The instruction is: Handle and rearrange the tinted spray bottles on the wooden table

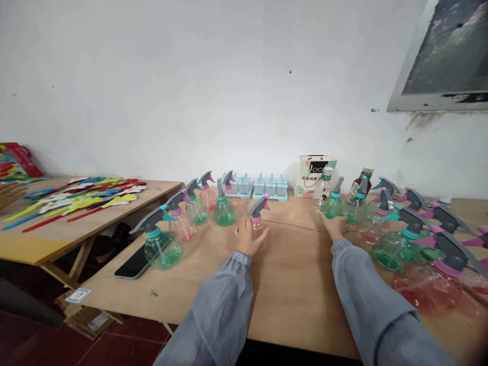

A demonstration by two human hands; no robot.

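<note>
Bench of brown wooden board (293, 284), holding two sets of round translucent spray bottles with grey trigger heads. Item, middle: one pink spray bottle with a pink collar (256, 218), its body gripped by the left hand (250, 238), fingers and thumb wrapped around it. Item, far right of middle: one green spray bottle with a turquoise collar (331, 206), upright, the right hand (334, 226) at its near side (whether the fingers close on it, one cannot tell). Left group: six bottles, green and pink, the nearest green one (163, 251) standing just beside a flat black phone (132, 262). Right: a crowded cluster of pink and green bottles (427, 290). Far side, near the wall: pale blue plastic moulds with upright sticks (270, 188) and a printed white carton (305, 180).
</note>
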